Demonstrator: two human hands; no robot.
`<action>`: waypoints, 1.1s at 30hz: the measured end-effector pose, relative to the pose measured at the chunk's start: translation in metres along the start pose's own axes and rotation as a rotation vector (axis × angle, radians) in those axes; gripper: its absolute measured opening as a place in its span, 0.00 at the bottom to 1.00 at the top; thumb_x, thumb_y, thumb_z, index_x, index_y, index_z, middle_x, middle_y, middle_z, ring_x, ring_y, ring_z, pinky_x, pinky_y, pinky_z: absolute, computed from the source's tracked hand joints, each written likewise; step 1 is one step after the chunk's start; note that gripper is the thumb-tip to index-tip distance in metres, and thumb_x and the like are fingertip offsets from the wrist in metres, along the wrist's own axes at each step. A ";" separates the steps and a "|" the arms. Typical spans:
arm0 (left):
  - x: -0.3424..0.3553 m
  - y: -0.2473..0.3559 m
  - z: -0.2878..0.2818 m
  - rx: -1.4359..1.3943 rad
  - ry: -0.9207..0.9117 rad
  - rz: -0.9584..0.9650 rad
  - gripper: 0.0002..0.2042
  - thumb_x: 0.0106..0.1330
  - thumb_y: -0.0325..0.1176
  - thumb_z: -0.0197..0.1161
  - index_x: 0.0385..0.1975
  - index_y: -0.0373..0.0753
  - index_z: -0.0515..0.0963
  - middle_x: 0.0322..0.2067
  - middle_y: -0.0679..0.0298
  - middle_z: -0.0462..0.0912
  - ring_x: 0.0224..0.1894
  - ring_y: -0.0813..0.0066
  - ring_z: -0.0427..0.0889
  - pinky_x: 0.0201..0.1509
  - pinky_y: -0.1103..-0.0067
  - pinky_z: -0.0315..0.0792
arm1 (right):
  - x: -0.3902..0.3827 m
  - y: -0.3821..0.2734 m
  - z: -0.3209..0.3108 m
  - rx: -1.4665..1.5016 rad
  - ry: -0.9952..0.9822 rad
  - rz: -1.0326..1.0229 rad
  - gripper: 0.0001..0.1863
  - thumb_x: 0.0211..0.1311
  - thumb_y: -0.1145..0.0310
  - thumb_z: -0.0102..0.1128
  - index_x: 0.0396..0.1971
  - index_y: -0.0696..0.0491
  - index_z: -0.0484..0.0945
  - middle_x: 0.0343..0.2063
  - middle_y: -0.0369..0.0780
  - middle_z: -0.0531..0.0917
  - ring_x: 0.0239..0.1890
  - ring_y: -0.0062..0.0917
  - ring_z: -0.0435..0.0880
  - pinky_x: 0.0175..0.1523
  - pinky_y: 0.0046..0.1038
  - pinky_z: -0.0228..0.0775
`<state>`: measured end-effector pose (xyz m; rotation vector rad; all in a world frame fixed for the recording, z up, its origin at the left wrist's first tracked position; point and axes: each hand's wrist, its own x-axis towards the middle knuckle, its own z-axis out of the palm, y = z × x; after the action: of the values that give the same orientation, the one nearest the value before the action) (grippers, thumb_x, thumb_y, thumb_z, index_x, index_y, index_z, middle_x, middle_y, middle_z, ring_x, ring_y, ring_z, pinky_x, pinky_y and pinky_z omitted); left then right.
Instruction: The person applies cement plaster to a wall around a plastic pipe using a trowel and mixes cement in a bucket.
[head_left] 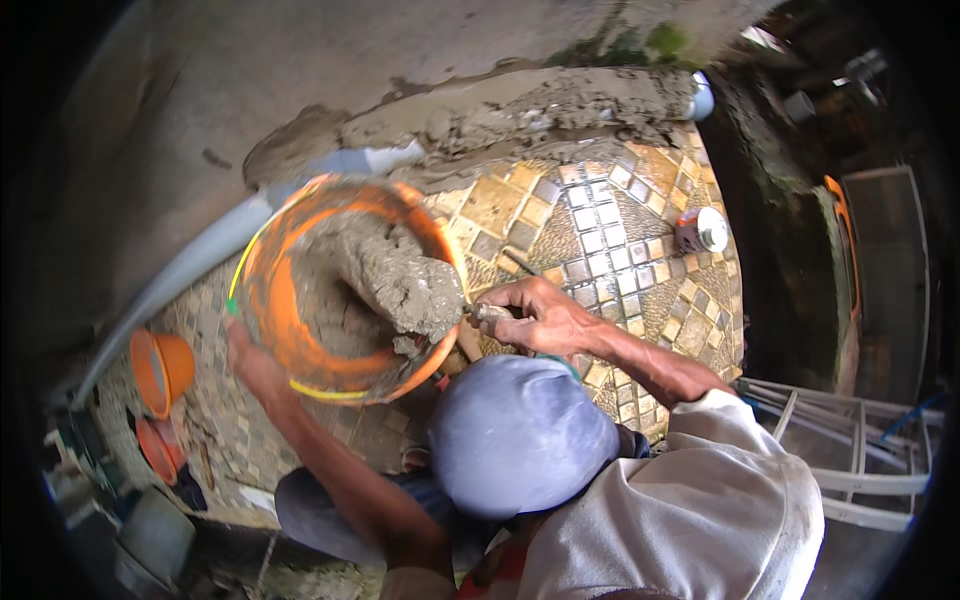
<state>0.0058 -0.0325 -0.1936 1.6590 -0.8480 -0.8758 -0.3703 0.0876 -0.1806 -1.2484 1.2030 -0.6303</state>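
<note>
My left hand (257,362) is at the left side of a large orange bucket (288,330) smeared with wet cement mortar. Its fingers appear to grip the bucket's wall near the yellow handle (240,268), partly hidden and blurred. Closed around a short handle at the right rim is my right hand (530,315). The handle looks like a trowel's, its blade buried under a thick lump of grey mortar (405,283). More mortar (320,280) coats the bucket's inside. Between my forearms, a pale blue rounded cloth shape (525,435) covers part of the view.
A grey pipe (200,255) runs along the wall, with a rough mortar ridge (520,110) beyond. On the patterned tile floor (510,215) stands a white-lidded can (708,231). Small orange tub (160,372) and grey bucket (155,540) sit left; a pale ladder-like frame (850,440) lies right.
</note>
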 end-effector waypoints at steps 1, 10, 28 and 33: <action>0.009 -0.012 -0.007 -0.038 -0.004 -0.013 0.31 0.80 0.49 0.49 0.65 0.23 0.72 0.58 0.48 0.79 0.57 0.59 0.80 0.63 0.67 0.73 | -0.010 0.003 -0.005 0.055 0.081 0.050 0.15 0.65 0.65 0.60 0.42 0.60 0.85 0.27 0.39 0.84 0.29 0.22 0.78 0.37 0.32 0.71; 0.020 -0.060 -0.065 -0.179 0.003 -0.204 0.31 0.81 0.51 0.47 0.65 0.25 0.70 0.61 0.53 0.77 0.58 0.60 0.80 0.64 0.69 0.73 | -0.060 0.052 -0.049 0.558 0.827 0.133 0.17 0.69 0.64 0.53 0.46 0.61 0.81 0.23 0.35 0.79 0.20 0.15 0.72 0.24 0.22 0.61; 0.023 -0.064 -0.085 -0.290 -0.046 -0.325 0.34 0.82 0.54 0.40 0.73 0.29 0.60 0.74 0.50 0.63 0.71 0.53 0.67 0.75 0.65 0.60 | 0.021 0.133 -0.238 0.379 1.598 0.220 0.16 0.70 0.69 0.50 0.53 0.62 0.71 0.32 0.44 0.79 0.23 0.24 0.76 0.20 0.28 0.69; 0.016 -0.054 -0.064 -0.287 -0.003 -0.393 0.34 0.83 0.55 0.36 0.75 0.31 0.59 0.76 0.51 0.60 0.74 0.51 0.63 0.75 0.62 0.59 | -0.015 0.197 -0.242 1.016 1.485 0.079 0.16 0.78 0.58 0.40 0.46 0.56 0.71 0.19 0.32 0.70 0.15 0.19 0.66 0.16 0.25 0.60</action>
<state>0.0751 -0.0056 -0.2348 1.5898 -0.3756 -1.2078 -0.6439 0.0651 -0.3296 0.3363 1.6333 -1.9412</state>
